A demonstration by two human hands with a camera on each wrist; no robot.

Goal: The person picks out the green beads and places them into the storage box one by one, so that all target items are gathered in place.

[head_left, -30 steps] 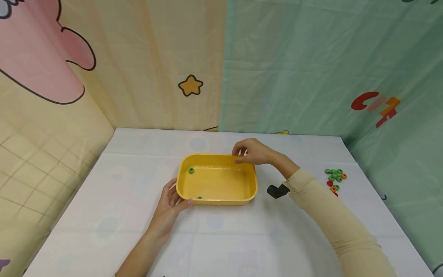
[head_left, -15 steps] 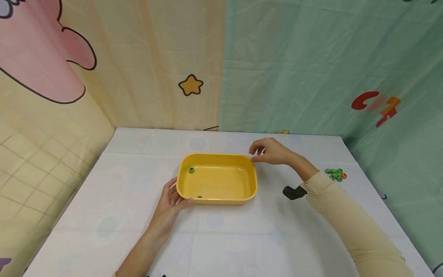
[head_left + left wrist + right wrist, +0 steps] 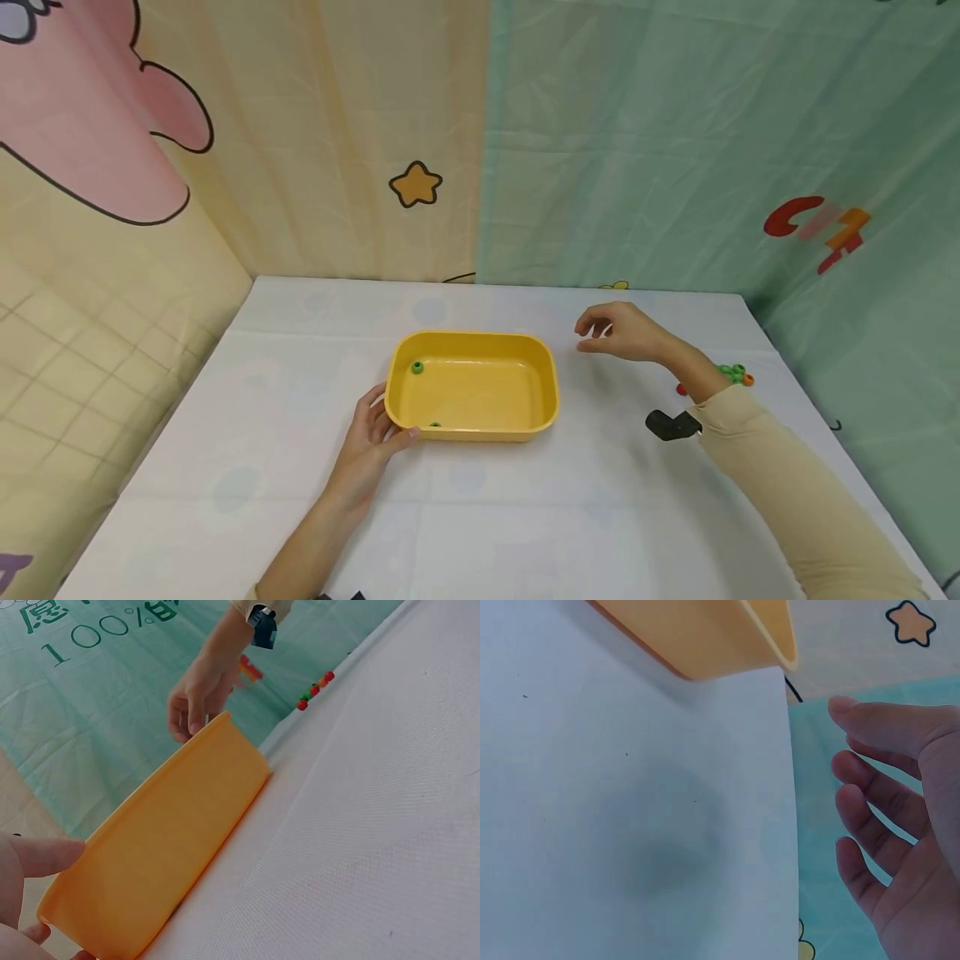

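A yellow plastic tray sits on the white table, with a green bead in its far left corner and another small green bead at its near wall. My left hand grips the tray's near left corner; its thumb lies at the rim and the other fingers are round the outside. Right of the tray, above the table, my right hand hangs with loosely bent fingers. In the right wrist view nothing lies between that thumb and the fingers.
At the table's right are green beads, an orange bead and a red bead, partly hidden by my right forearm. A black wrist camera sticks out from the right sleeve. Printed curtains stand behind the table.
My right hand has moved right, from over the tray's far rim to beyond its right end. Its forearm now covers part of the bead pile. My left hand keeps its place on the tray.
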